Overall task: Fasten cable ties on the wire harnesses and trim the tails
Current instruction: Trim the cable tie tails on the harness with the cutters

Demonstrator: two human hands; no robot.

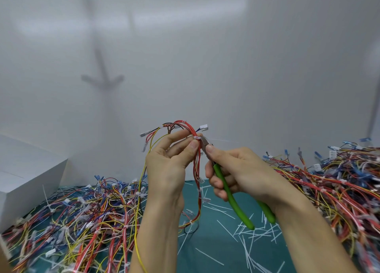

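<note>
Partly, hands (168, 165) hide cutter (232, 198) blades.

Bright diffuse light, soft shadows, blurred edges

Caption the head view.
Left hand holds a wire harness while right hand trims its cable tie with green-handled cutters.

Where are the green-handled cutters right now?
Centre of the head view, gripped in the right hand: the green-handled cutters have their tip at the cable tie on the left-hand-held harness.
</note>
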